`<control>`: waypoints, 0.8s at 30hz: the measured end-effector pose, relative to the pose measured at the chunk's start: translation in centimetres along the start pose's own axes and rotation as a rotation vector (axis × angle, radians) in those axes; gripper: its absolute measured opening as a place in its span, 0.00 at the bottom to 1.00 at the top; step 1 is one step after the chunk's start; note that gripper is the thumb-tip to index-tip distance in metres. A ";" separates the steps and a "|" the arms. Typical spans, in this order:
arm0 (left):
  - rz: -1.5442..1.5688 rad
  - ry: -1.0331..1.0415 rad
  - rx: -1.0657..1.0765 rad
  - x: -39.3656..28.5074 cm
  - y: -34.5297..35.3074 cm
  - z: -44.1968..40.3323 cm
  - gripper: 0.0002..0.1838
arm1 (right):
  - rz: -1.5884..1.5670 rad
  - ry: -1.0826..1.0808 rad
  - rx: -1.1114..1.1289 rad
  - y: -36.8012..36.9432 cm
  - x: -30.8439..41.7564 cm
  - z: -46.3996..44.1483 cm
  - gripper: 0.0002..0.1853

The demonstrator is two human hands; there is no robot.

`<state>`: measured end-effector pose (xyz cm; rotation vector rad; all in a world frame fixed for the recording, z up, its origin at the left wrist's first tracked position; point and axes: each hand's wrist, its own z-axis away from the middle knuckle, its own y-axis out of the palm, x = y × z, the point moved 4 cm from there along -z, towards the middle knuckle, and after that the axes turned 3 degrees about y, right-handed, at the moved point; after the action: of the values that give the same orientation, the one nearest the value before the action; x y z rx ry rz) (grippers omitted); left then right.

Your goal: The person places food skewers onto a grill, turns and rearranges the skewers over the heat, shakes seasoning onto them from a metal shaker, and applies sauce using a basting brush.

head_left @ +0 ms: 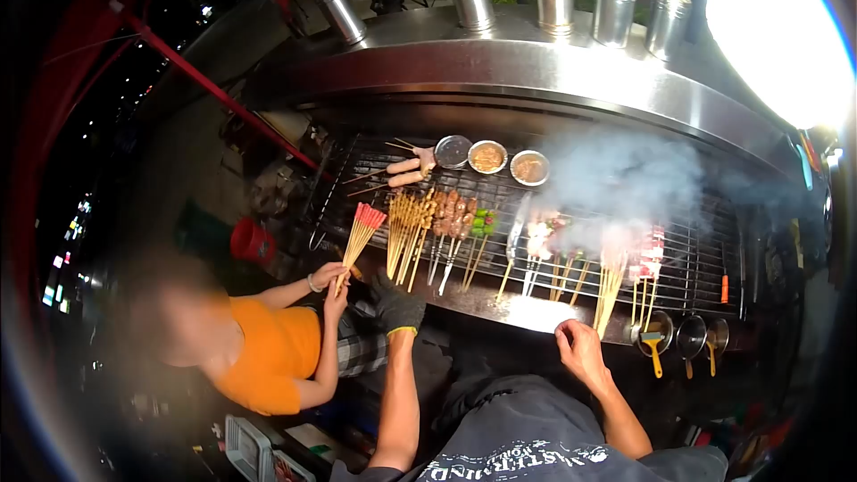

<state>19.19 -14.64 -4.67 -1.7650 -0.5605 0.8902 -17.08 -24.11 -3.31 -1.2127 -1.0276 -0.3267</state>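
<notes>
The meat skewers (460,214) lie on the grill (692,254) at 1 o'clock from the gloved left hand (399,306), meat over the bars and bare sticks towards the front edge (527,314), presumably so the ends stay cool enough to handle. That hand is just beside the stick ends of the thin brown skewers (411,214); the glove likely guards against burns. Whether its grip pinches a stick, I cannot tell. The bare right hand (582,350) has curled fingers near a pale stick bundle (610,296) at 1 o'clock; I cannot tell whether it pinches anything. At its 3 o'clock is a yellow-handled brush (656,361), probably kept within reach. At the left hand's 11 o'clock, a co-worker's hands (328,279) hold red-tipped sticks (364,225) bunched together, perhaps to keep them tidy.
</notes>
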 end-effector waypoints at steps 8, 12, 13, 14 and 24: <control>0.153 -0.153 0.415 3.7 4.8 -5.0 0.51 | 0.065 0.069 0.118 9.3 8.2 -2.1 0.07; 0.163 -0.140 0.380 4.5 5.2 -6.6 0.39 | 0.048 0.072 0.097 12.4 11.0 -1.9 0.07; 0.170 -0.159 0.436 4.5 4.9 -6.9 0.35 | 0.049 0.089 0.103 12.8 11.7 -1.8 0.07; 0.178 -0.177 0.488 4.4 4.5 -7.4 0.31 | 0.051 0.098 0.116 13.2 11.9 -1.6 0.07; -0.098 0.078 0.240 7.1 6.0 -11.0 0.12 | 0.225 0.003 0.238 13.9 15.8 -5.8 0.08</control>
<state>31.98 -18.07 -10.33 -1.5351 -0.4650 0.7827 3.87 -19.43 0.68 -1.0977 -0.8894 -0.0290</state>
